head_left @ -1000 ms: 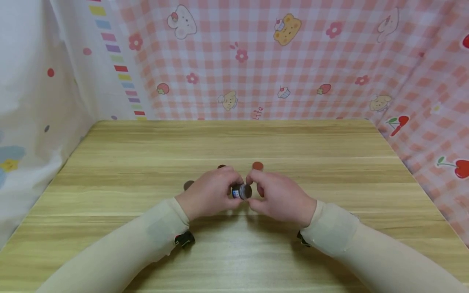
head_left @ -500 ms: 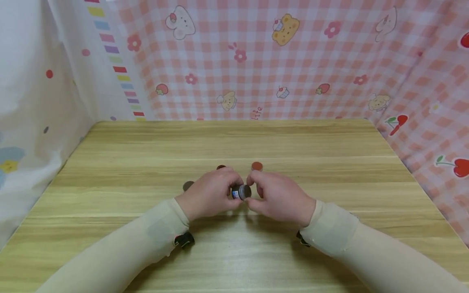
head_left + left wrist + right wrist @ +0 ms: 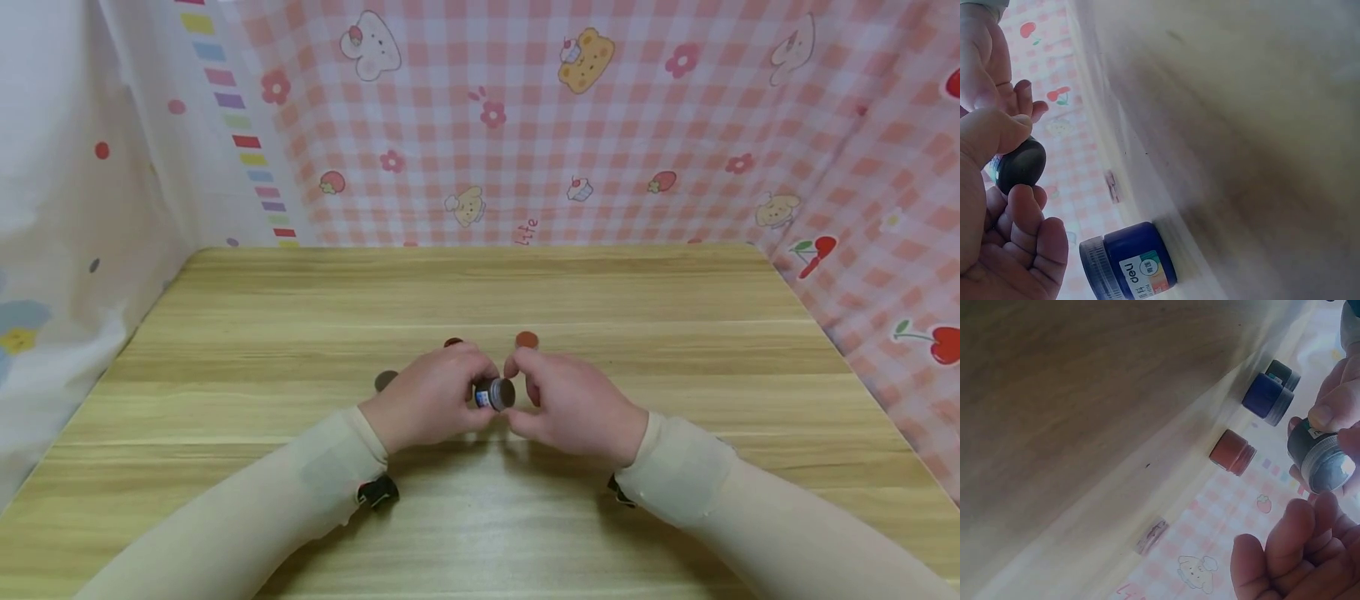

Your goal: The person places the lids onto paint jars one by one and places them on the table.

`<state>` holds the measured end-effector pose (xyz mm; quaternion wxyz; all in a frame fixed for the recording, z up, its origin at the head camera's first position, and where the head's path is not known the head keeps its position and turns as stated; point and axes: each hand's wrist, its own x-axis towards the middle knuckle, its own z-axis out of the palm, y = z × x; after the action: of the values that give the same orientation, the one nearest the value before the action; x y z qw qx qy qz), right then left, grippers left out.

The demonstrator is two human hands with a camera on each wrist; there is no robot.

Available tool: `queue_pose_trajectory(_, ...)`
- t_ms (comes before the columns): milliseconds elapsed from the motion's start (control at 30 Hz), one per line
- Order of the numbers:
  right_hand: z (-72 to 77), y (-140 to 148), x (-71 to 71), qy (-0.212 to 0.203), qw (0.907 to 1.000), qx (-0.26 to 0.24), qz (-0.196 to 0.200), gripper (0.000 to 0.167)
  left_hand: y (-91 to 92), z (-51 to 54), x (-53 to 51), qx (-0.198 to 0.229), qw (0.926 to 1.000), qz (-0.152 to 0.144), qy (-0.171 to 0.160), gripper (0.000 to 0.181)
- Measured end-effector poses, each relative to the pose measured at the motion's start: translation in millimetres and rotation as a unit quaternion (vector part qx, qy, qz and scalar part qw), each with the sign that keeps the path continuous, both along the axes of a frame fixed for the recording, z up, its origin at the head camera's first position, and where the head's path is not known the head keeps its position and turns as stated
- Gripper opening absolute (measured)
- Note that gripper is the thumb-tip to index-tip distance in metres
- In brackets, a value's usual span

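In the head view, my left hand [image 3: 429, 396] grips a small dark paint jar [image 3: 486, 393] near the middle of the table. The jar is tipped on its side, with its lid [image 3: 507, 393] facing my right hand [image 3: 573, 404]. The right thumb and fingertips curve round the lid's rim; their contact is partly hidden. From the left wrist, the dark base of the jar [image 3: 1022, 165] shows between my left thumb and fingers. The right wrist view shows the lid [image 3: 1330, 470] beside my right fingers [image 3: 1291, 531].
Other paint jars stand on the wooden table [image 3: 480, 283]: an orange-red jar [image 3: 527, 340], a dark red top [image 3: 453, 342] and a dark top [image 3: 386, 380] partly behind my left hand. A blue jar [image 3: 1132, 265] shows from the left wrist. Patterned cloth [image 3: 480, 150] hangs behind the table.
The right thumb and fingertips have shifted only slightly at the lid. My left hand and the jar stay almost in place.
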<state>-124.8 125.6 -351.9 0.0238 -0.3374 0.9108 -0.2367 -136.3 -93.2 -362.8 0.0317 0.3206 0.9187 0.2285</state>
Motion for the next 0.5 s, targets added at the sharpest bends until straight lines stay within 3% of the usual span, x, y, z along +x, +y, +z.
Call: queue_pose_trajectory(500,-1.1,-0.7,-0.1,0.006,1.0,0.001,0.0,0.03,0.4,1.0,0.3,-0.002,1.0,-0.001,-0.005,0.018)
